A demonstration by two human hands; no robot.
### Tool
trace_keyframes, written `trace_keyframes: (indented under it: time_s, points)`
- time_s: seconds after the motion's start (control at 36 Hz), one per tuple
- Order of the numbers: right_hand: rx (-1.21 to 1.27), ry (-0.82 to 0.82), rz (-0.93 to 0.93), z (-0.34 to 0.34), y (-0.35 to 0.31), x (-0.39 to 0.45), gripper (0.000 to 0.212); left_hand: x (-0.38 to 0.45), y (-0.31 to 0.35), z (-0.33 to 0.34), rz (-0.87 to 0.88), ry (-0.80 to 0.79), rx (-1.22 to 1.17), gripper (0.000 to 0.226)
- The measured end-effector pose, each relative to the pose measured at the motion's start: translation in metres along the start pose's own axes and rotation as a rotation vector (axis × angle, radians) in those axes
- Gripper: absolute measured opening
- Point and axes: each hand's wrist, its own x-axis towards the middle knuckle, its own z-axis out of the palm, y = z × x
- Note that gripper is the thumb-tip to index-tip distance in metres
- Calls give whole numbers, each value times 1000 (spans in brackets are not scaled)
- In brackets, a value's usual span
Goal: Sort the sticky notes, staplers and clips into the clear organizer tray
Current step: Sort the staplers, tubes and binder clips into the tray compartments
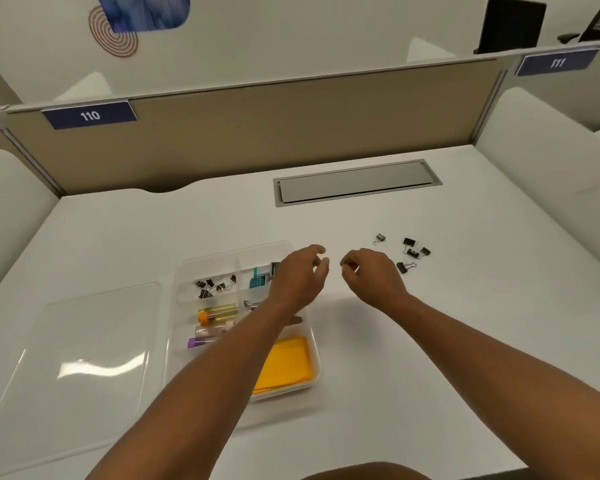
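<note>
The clear organizer tray (184, 271) sits left of centre on the white desk. Its back-left compartment holds several black binder clips (212, 287). A teal stapler (260, 278) lies in the back-right compartment, and orange sticky notes (286, 363) fill the front one. Coloured tubes (219, 311) lie in the middle-left slots. My left hand (300, 277) hovers over the tray's right edge, fingers loosely curled and holding nothing. Just right of it, above the bare desk, my right hand (373, 275) has relaxed, curled fingers and holds nothing. Several loose binder clips (413, 251) lie on the desk beyond my right hand.
The tray's clear lid (84, 358) lies flat to the left of the tray. A grey cable hatch (355, 183) is set into the desk at the back. A tan partition (257, 133) closes the far side, and white side panels flank the desk.
</note>
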Motion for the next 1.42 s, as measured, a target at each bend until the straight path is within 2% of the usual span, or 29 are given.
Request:
trace_keyframes:
  time_s: [0.25,0.64,0.92,1.22,1.33,1.42]
  points:
    - [54,29,89,-31,68,3,18,21,45,54,107,-87,12,30]
    - [49,70,277,-56,164,24,26,49,79,131,88,-202,38,30]
    - [-12,-1,347,-47,195,46,34,64,79,161,32,-283,70,40]
    - [-38,-105,332,-45,198,55,20,74,77,169,36,-350,157,39]
    - [81,-107,398,-52,199,54,11,73,73,167,66,-295,120,34]
    - [398,-116,536,-60,200,47,19,71,67,166,73,-236,74,31]
